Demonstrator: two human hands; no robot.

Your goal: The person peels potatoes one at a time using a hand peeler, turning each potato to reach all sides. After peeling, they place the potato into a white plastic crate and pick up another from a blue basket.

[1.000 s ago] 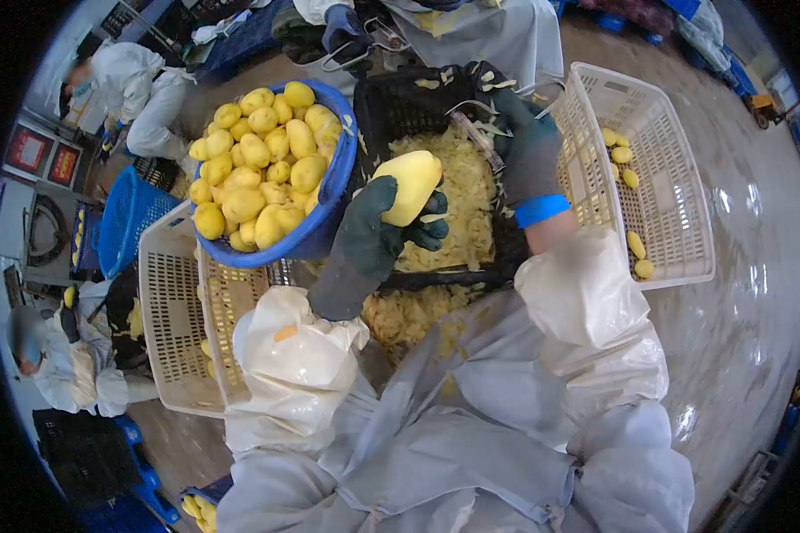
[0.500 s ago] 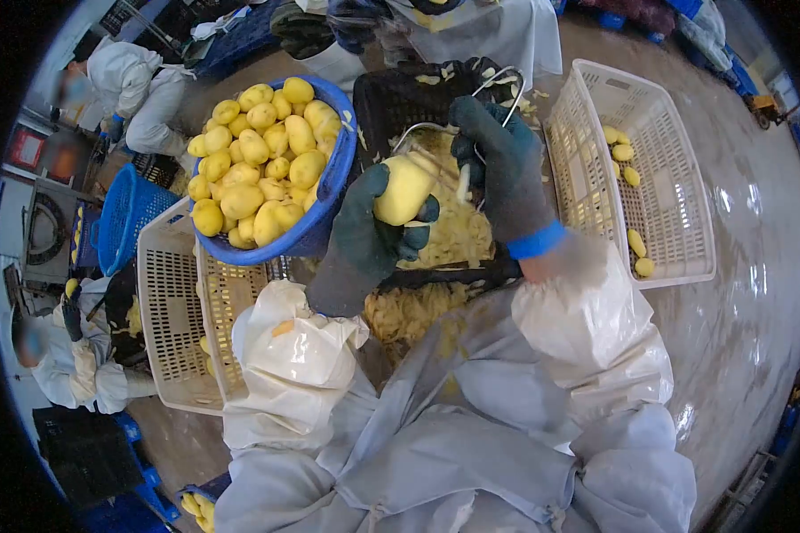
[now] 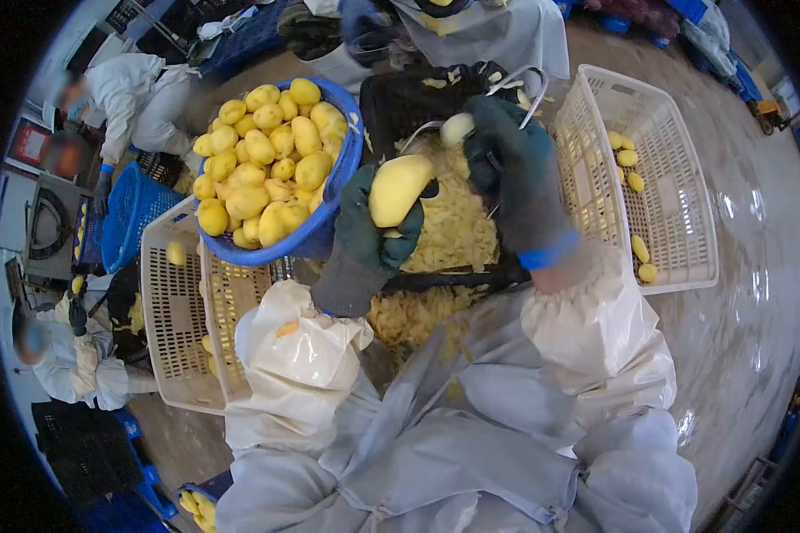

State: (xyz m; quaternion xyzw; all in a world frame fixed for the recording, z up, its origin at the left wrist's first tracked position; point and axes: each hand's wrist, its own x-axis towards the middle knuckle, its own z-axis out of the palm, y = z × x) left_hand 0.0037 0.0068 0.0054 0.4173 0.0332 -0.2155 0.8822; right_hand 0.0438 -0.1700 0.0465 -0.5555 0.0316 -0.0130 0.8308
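My left hand, in a dark green glove, is closed around a peeled yellow potato. To its right, my right hand, gloved alike with a blue band at the wrist, grips a metal wire-framed peeler whose loop sticks out above the fist. A pale oval piece of peel shows at the peeler's left side, apart from the potato. Below both hands, a heap of potato peelings fills a black crate.
A blue tub heaped with peeled potatoes stands at left. Beside it are white crates and a blue basket. At right, a white crate holds several potatoes. Co-workers are at the left; another person's apron is at the top.
My right hand and the peeler have moved right, off the potato. The potato has tilted more upright in my left hand. A blurred potato now shows over the left white crate.
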